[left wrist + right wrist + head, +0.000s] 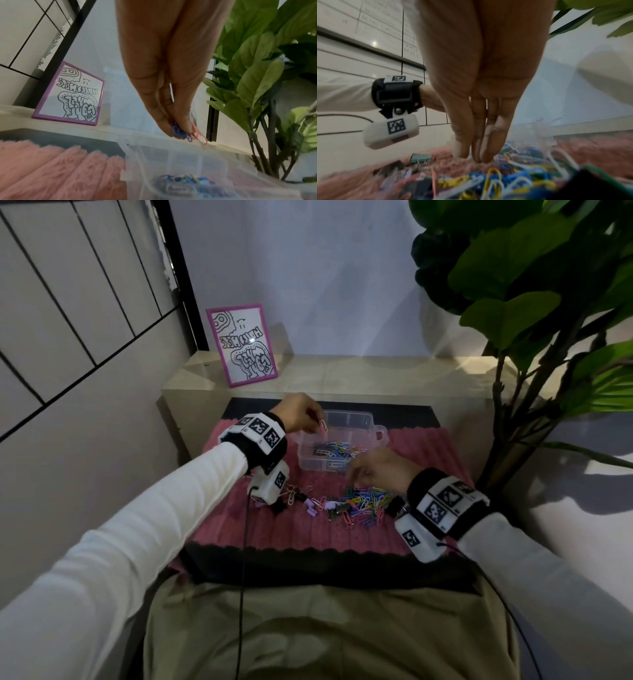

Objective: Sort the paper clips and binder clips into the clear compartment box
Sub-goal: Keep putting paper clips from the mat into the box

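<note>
- The left hand hangs over the far left part of the clear compartment box, wrist raised and fingers pointing down, fingertips pinched together on a pink paper clip and a blue paper clip.
- The right hand reaches down over the loose pile of clips on the pink mat, fingers straight, close together, tips just above the pile; nothing is seen held.
- The box stands on the mat beyond the pile, with coloured paper clips already in its near compartment.
</note>
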### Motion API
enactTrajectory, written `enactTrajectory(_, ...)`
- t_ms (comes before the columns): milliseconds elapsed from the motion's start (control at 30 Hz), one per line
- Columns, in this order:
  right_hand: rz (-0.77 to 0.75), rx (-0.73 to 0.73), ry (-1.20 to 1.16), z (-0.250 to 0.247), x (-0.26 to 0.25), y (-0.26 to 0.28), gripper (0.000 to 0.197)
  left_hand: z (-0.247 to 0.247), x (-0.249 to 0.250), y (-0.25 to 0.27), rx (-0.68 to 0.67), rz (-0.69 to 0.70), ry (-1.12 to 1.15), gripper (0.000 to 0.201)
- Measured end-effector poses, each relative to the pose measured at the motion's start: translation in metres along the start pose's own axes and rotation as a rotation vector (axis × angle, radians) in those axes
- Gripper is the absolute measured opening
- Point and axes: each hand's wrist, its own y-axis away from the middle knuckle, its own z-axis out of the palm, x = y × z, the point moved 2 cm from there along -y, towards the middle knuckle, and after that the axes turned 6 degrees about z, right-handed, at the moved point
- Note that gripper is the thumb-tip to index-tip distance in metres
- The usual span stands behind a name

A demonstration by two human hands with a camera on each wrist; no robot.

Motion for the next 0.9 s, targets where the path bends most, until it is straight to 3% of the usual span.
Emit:
enactTrajectory(100, 0.020, -0.080, 0.069, 0.011, 0.002, -0.002, 0.021, 0.009, -0.005, -0.007, -0.058, -0.019, -0.085, 0.023)
enactTrajectory(233, 0.016, -0.138, 0.064, 0.016, -0.003, -0.006, 0.028, 0.018, -0.009, 0.004, -0.235, 0.000, -0.149, 0.035)
enactTrajectory(333, -0.017, -0.173, 0.153, 0.020, -0.008, -0.012, 0.033, 0.018, -0.012, 0.012, -0.160, 0.028, -0.175, 0.034)
enactTrajectory(500, -0.007, -0.138, 0.261, 0.026, -0.010, -0.020, 0.025, 0.016, -0.012, 0.021, 0.063, 0.047, -0.150, 0.012)
enactTrajectory(667, 0.027, -0.148, 0.248, 0.023, -0.011, -0.022, 0.020, 0.024, -0.011, 0.025, 0.044, 0.029, -0.142, 0.011)
enactTrajectory(900, 0.085, -0.106, -0.059, 0.015, 0.005, -0.010, 0.013, 0.027, 0.003, 0.051, 0.035, 0.130, -0.094, 0.016)
